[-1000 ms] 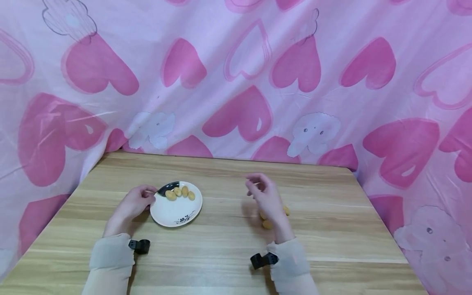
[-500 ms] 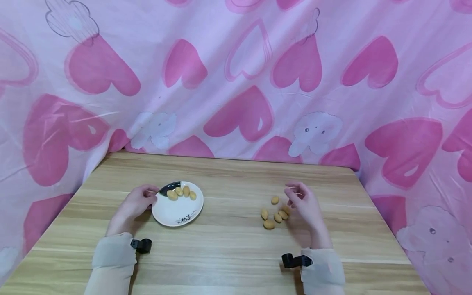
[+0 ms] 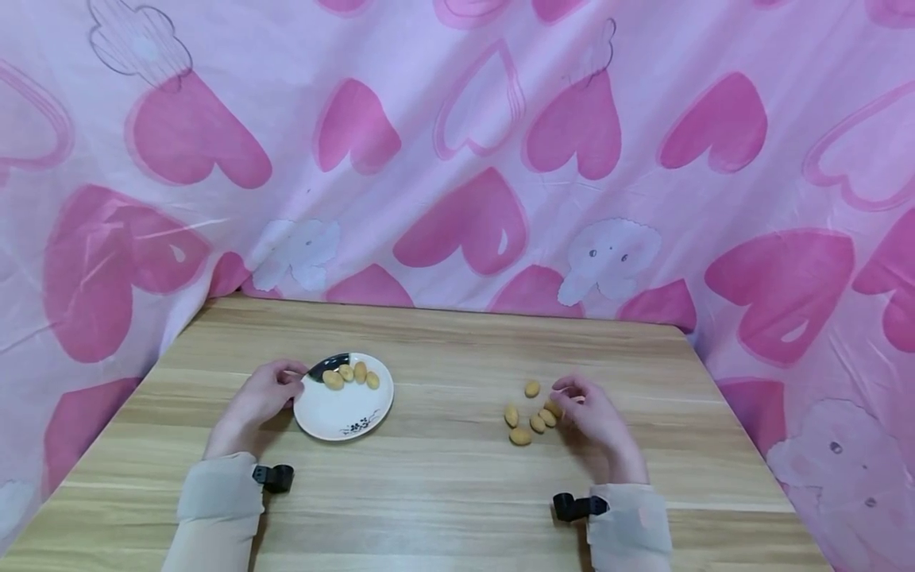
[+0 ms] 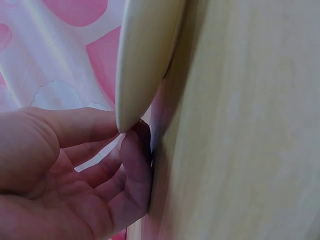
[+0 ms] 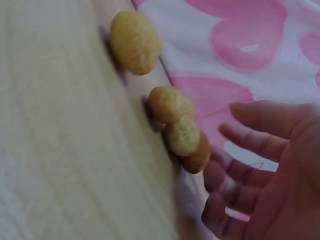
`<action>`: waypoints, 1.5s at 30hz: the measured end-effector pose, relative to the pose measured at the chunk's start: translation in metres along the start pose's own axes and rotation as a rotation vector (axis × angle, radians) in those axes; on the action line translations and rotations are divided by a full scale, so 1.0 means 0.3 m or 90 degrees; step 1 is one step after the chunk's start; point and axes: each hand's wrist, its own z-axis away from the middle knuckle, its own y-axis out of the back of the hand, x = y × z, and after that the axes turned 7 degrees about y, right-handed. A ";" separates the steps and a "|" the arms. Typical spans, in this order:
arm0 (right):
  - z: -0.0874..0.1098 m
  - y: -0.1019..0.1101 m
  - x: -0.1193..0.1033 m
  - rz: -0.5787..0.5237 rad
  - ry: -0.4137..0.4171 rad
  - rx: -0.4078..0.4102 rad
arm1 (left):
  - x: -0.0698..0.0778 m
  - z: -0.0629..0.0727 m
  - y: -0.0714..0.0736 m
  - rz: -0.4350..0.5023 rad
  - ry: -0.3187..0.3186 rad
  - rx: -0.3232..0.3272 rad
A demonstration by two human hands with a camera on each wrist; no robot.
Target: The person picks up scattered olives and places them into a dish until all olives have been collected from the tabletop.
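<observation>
My left hand point(image 3: 264, 393) pinches the left rim of a round white plate point(image 3: 332, 409) with a black patch and a dark floral print. Thumb and fingers meet the rim of the plate point(image 4: 145, 60) in the left wrist view. Several small yellow-brown potatoes point(image 3: 333, 380) lie toward the back of the plate. On the right, my right hand point(image 3: 589, 409) is beside a loose group of similar potatoes point(image 3: 520, 436). Its fingertips overlap the rightmost potato point(image 3: 554, 407) in the head view. In the right wrist view, the fingers of the right hand point(image 5: 280, 170) are parted, with nothing between them.
A light wooden table point(image 3: 429, 492) bears everything. Behind it and at both sides hangs a pink curtain point(image 3: 457, 159) with hearts. Each sleeve carries a small black wrist camera, the left camera point(image 3: 275, 477) and the right camera point(image 3: 575, 507).
My right hand has swung rightward from over the potatoes to their right side, then lowered toward the rightmost one. The potatoes it covered now show. My left hand stays at the plate.
</observation>
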 end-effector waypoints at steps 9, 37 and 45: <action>0.005 -0.020 -0.007 0.129 -0.014 -0.014 | -0.001 -0.003 -0.005 0.009 -0.001 0.001; 0.019 -0.005 -0.051 0.092 0.015 0.031 | 0.001 -0.001 0.004 0.005 -0.023 -0.004; 0.030 -0.024 -0.130 0.069 0.048 0.034 | -0.006 -0.008 0.005 0.010 -0.026 -0.010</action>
